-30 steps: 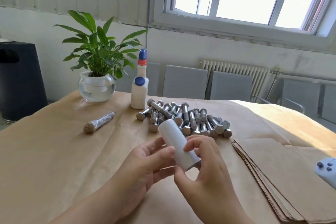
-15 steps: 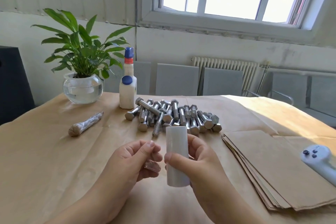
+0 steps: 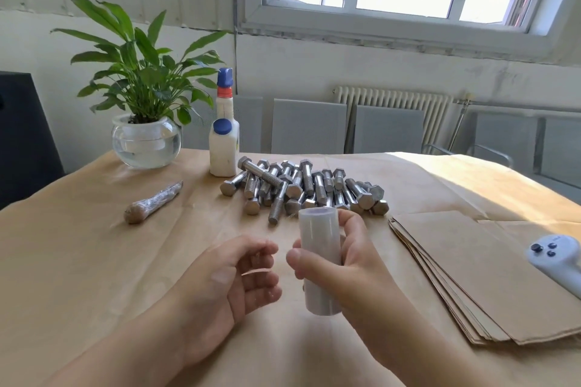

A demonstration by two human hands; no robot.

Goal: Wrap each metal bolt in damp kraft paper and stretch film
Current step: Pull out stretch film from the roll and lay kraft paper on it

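We note the stretch film roll (image 3: 320, 261), a pale translucent cylinder, standing upright above the bench's near-middle, gripped by the right hand (image 3: 342, 264) with thumb across its front and fingers curled behind, while the left hand (image 3: 226, 283) hangs just beside it, fingers loosely curled, holding nothing.

left hand (image 3: 229, 280): bare, no glove, no ring | right hand (image 3: 339, 264): bare, no glove | both forearms: bare, no sleeve or watch showing above the desk (image 3: 78, 261)
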